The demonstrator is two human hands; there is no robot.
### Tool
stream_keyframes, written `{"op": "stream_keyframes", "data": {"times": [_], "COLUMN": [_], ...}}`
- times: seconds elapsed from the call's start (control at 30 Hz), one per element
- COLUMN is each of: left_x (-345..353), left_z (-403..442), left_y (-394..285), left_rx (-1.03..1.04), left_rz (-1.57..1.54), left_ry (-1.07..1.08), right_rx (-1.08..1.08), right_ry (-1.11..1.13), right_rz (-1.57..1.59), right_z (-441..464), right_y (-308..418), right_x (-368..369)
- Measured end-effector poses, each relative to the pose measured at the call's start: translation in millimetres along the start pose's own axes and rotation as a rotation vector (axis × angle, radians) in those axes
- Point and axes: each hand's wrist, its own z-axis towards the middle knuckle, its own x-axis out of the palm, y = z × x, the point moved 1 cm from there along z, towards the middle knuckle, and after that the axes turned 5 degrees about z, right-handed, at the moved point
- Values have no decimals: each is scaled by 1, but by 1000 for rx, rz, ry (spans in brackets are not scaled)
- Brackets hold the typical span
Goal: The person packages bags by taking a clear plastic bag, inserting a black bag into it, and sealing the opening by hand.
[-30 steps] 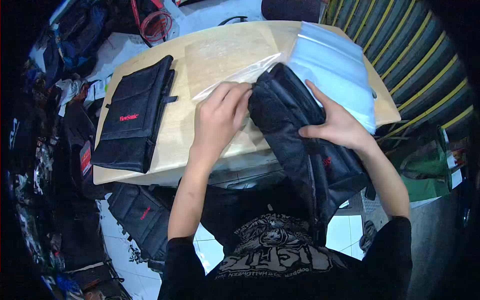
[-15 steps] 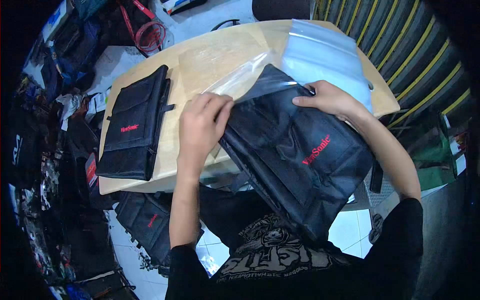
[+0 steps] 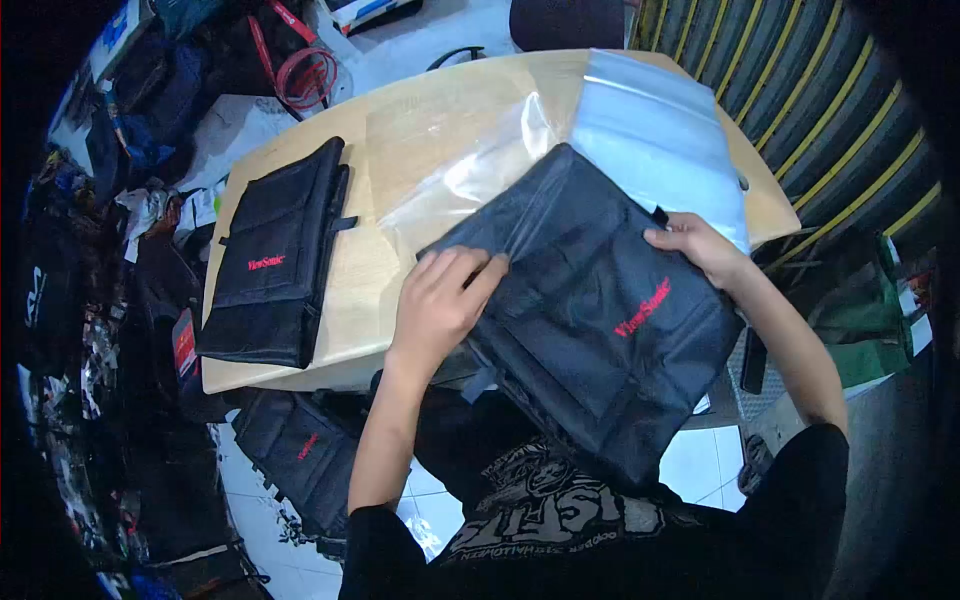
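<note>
Left hand (image 3: 448,305) pinching the edge of a clear plastic sleeve (image 3: 485,165), right hand (image 3: 705,255) clamped on the black case (image 3: 600,320), thumb on its face. And there's that case, tilted over the near edge of the bench (image 3: 360,290), film across its upper corner! Looks like fitting sleeve to corner; the next move calls for a steady right grip and sleeve edge drawn along. Beyond: a second case (image 3: 270,265), a stack of plastic (image 3: 660,140).

Pale table (image 3: 362,300) beneath black bag (image 3: 270,250), plastic sheets (image 3: 655,130)
</note>
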Motion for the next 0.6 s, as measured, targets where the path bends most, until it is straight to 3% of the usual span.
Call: {"op": "stream_keyframes", "data": {"times": [0.1,0.2,0.33,0.43,0.6], "left_x": [6,10,16,26,66], "left_z": [9,18,32,44,78], "left_y": [-2,1,6,1,-6], "left_rx": [22,5,-56,-92,18], "left_rz": [-3,24,-1,14,146], "left_ry": [70,50,136,182,157], "right_rx": [95,35,-102,-41,-292], "right_ry": [-28,1,-18,-48,12], "right_rz": [21,142,-120,-104,47], "right_z": [15,32,34,19,17], "right_y": [1,6,9,21,14], "right_x": [-5,-5,15,28,37]}}
